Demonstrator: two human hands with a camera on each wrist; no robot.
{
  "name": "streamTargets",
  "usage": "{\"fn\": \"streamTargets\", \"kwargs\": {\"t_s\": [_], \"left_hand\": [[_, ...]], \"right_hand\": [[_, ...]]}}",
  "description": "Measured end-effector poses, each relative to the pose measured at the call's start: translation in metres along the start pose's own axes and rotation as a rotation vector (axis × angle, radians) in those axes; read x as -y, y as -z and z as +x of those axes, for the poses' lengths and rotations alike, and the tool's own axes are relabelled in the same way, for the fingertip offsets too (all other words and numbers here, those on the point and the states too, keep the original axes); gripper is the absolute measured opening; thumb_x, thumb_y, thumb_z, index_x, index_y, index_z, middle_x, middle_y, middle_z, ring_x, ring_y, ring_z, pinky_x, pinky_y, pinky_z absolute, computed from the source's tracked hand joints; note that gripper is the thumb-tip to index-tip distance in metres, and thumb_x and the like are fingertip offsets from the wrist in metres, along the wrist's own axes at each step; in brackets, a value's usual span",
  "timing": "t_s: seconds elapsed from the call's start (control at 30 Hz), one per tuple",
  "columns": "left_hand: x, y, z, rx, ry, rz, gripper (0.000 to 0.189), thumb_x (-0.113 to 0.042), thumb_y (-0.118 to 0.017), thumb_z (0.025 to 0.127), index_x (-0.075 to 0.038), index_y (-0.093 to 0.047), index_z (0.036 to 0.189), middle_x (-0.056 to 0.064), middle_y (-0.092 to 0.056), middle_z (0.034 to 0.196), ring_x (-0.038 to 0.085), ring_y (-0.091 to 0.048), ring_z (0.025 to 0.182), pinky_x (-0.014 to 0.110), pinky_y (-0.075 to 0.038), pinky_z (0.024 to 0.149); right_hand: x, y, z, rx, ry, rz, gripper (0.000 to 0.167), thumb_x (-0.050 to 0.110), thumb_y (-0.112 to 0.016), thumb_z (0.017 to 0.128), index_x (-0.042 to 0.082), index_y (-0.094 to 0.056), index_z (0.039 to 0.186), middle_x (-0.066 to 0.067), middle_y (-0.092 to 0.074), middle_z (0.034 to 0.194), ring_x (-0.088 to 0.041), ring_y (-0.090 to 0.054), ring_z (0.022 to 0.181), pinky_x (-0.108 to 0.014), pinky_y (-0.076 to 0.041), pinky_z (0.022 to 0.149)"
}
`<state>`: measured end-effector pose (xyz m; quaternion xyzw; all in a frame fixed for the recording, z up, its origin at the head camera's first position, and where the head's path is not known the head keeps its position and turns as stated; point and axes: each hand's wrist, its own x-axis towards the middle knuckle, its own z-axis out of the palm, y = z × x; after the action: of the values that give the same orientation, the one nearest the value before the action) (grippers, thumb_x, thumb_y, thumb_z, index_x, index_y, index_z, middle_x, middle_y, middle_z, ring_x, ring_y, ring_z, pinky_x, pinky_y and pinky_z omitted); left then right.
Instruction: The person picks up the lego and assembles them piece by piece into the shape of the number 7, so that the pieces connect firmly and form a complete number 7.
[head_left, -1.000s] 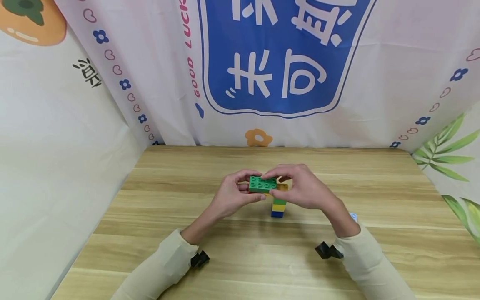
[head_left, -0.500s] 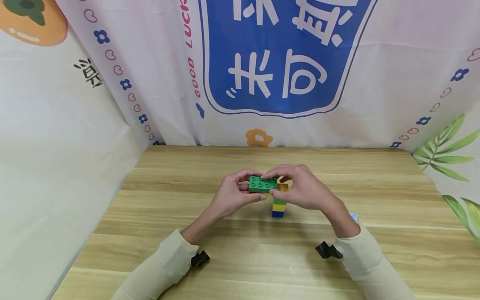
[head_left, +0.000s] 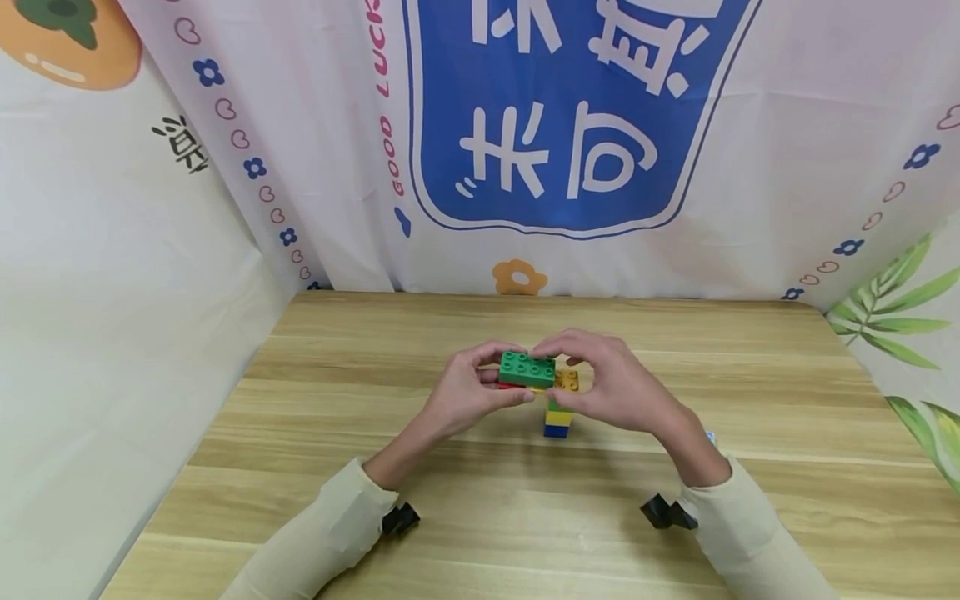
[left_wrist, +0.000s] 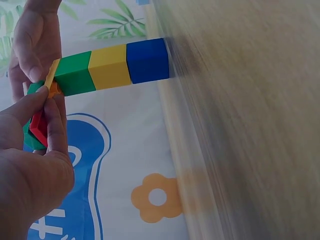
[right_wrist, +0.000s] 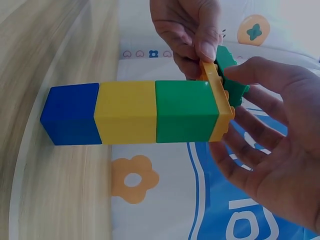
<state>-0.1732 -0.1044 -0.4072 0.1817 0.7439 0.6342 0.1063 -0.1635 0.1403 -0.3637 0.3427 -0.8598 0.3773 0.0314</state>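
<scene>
A small tower of a blue toy brick point(right_wrist: 72, 115), a yellow brick point(right_wrist: 126, 112) and a green brick point(right_wrist: 185, 111) stands upright on the table, topped by a thin orange brick point(head_left: 567, 380). A longer studded green brick point(head_left: 527, 368) lies at the tower's upper left, with a red brick point(left_wrist: 39, 128) under it. My left hand point(head_left: 467, 389) pinches the red brick, its thumb along the front and its fingers behind. From the other side my right hand point(head_left: 617, 385) holds the long green brick's right end, thumb at the near side, fingers at the far edge.
A light-blue piece point(head_left: 711, 437) lies on the wooden table point(head_left: 360, 350), partly hidden by the right wrist. A printed cloth point(head_left: 517, 150) hangs behind the table's far edge. Black wrist mounts point(head_left: 667, 512) hang at the sleeves.
My right hand has shifted slightly to the right, its thumb sliding lower beside the orange brick. The left hand and the bricks look nearly still.
</scene>
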Motion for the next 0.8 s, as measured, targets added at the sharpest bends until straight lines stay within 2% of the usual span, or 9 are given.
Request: {"fn": "streamTargets", "kwargs": {"t_s": [0.2, 0.47, 0.67, 0.8], "left_hand": [[-0.0002, 0.0000, 0.0012, 0.003, -0.003, -0.005, 0.051, 0.002, -0.087, 0.087, -0.005, -0.069, 0.135, 0.020, -0.071, 0.131, 0.033, -0.078, 0.113, 0.033, -0.067, 0.086], [0.0003, 0.0006, 0.0004, 0.017, -0.008, -0.011, 0.051, 0.002, -0.086, 0.088, -0.004, -0.068, 0.135, 0.020, -0.070, 0.133, 0.032, -0.078, 0.113, 0.033, -0.067, 0.086], [0.0004, 0.0003, 0.0007, 0.016, -0.009, -0.008, 0.051, 0.002, -0.087, 0.088, -0.004, -0.069, 0.135, 0.021, -0.070, 0.133, 0.033, -0.078, 0.113, 0.033, -0.067, 0.086], [0.0013, 0.0004, 0.0012, 0.013, -0.006, -0.005, 0.051, 0.001, -0.087, 0.088, -0.005, -0.069, 0.135, 0.020, -0.071, 0.132, 0.032, -0.078, 0.113, 0.033, -0.067, 0.086]], "right_hand": [[-0.0024, -0.0005, -0.0026, -0.017, 0.044, 0.002, 0.038, 0.009, -0.086, 0.091, 0.020, -0.077, 0.126, 0.003, -0.075, 0.130, -0.018, -0.072, 0.117, -0.037, -0.063, 0.092], [-0.0020, -0.0012, -0.0022, -0.007, 0.036, 0.005, 0.033, 0.008, -0.083, 0.093, 0.021, -0.078, 0.123, 0.003, -0.075, 0.130, -0.019, -0.073, 0.119, -0.037, -0.063, 0.092], [-0.0017, -0.0019, -0.0039, -0.012, 0.036, -0.027, 0.038, 0.010, -0.086, 0.090, 0.020, -0.077, 0.125, 0.002, -0.075, 0.132, -0.018, -0.072, 0.117, -0.038, -0.063, 0.092], [-0.0028, -0.0040, -0.0072, -0.030, 0.059, -0.052, 0.043, 0.010, -0.089, 0.087, 0.018, -0.077, 0.128, -0.001, -0.073, 0.136, -0.022, -0.071, 0.121, -0.044, -0.063, 0.096]]}}
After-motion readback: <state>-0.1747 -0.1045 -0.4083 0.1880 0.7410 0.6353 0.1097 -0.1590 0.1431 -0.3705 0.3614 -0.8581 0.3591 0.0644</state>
